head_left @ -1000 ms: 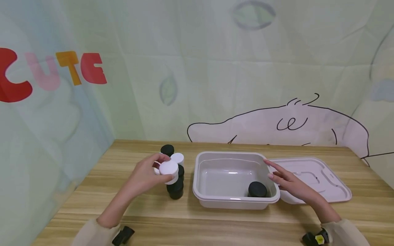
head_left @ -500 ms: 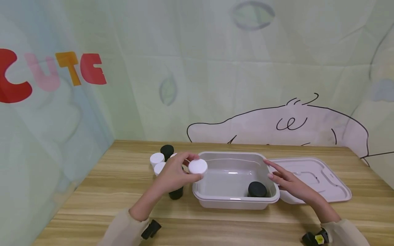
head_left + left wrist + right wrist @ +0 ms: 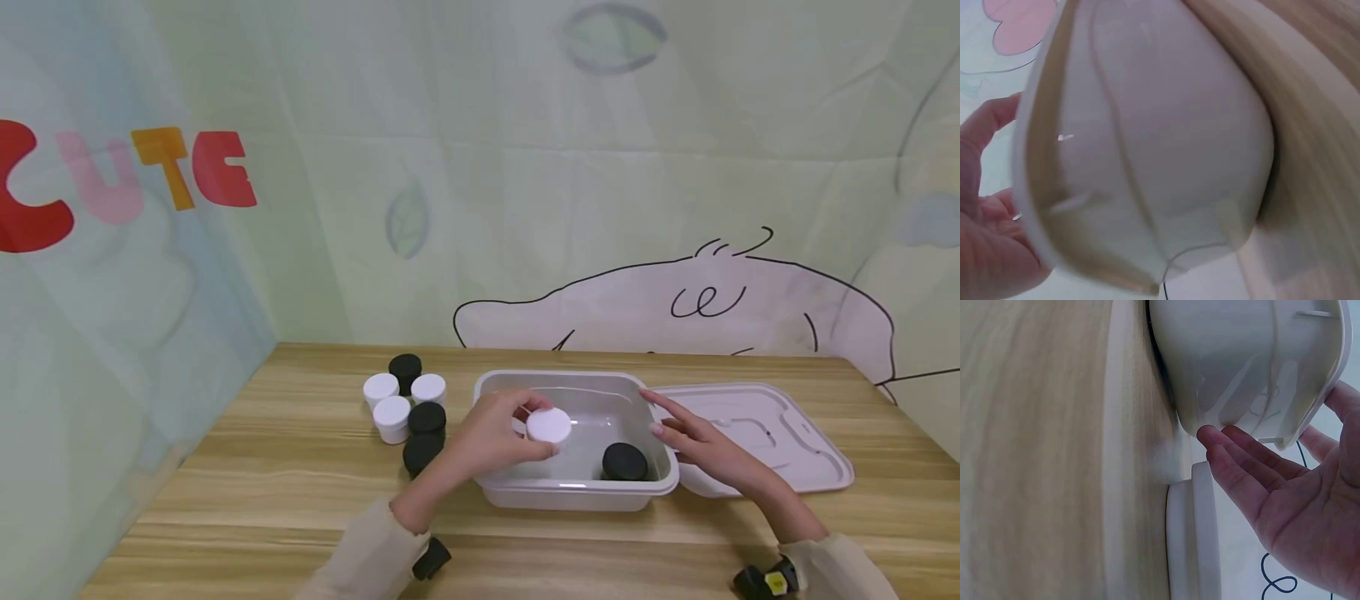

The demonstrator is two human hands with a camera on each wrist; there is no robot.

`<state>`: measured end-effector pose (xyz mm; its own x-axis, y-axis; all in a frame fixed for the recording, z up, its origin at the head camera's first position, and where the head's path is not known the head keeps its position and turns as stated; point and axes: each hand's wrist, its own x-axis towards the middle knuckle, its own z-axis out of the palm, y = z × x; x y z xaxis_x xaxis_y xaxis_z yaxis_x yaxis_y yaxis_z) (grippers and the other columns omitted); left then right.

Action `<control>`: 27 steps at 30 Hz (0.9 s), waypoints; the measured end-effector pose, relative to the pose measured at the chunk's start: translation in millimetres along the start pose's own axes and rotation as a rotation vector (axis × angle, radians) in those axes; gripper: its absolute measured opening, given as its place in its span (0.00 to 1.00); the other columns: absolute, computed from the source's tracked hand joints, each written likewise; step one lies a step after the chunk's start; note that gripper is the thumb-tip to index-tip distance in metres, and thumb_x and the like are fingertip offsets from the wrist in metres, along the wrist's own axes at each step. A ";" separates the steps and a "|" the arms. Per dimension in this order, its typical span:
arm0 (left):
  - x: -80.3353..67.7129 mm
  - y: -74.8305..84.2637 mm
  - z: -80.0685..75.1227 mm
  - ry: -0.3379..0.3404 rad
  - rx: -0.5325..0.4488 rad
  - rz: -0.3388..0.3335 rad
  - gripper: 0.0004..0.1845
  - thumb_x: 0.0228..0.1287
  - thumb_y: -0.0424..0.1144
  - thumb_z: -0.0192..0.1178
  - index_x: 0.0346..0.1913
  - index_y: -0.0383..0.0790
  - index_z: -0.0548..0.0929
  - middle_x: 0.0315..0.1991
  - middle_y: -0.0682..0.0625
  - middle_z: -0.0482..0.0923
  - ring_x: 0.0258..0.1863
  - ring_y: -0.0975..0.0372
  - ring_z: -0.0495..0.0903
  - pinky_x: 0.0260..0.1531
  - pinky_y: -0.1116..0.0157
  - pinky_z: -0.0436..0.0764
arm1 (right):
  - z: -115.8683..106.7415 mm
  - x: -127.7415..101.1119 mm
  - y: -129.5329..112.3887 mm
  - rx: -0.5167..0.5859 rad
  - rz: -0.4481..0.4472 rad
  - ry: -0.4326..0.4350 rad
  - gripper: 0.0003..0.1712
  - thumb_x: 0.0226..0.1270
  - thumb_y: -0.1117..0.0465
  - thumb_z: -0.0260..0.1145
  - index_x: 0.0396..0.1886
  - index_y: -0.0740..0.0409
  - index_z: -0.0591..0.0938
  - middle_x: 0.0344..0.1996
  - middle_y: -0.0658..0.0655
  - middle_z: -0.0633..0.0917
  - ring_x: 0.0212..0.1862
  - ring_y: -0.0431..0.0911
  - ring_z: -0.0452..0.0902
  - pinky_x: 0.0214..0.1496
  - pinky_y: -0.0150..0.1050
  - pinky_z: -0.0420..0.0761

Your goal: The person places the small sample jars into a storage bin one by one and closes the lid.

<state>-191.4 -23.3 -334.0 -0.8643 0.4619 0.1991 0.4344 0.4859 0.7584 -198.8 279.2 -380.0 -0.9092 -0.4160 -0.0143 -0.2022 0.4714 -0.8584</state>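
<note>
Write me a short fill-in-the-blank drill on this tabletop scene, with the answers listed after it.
1. The left hand holds a small round jar with a ______ lid over the grey plastic tub.
2. The single jar already lying inside the tub has a ______ lid.
3. The tub's flat lid lies on the wooden table to the tub's ______.
4. The right hand rests with straight fingers at the tub's ______ rim.

Missing words: white; black; right; right

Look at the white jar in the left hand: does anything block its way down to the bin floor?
Nothing visible does. The left hand holds the white jar over the open bin; the black jar inside sits apart, to the right.
</note>
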 end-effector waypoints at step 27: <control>30.1 11.0 44.8 -0.215 0.432 0.077 0.17 0.41 0.36 0.71 0.39 0.39 0.83 0.35 0.53 0.82 0.34 0.65 0.75 0.37 0.74 0.70 | 0.0 0.6 1.7 0.011 0.002 -0.002 0.33 0.71 0.55 0.48 0.71 0.54 0.49 0.67 0.71 0.53 0.62 0.68 0.56 0.52 0.57 0.72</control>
<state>-201.3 29.3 -347.4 -0.7734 0.6291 0.0775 0.5998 0.6868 0.4106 -199.7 279.7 -381.5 -0.9091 -0.4163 -0.0172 -0.1961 0.4640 -0.8639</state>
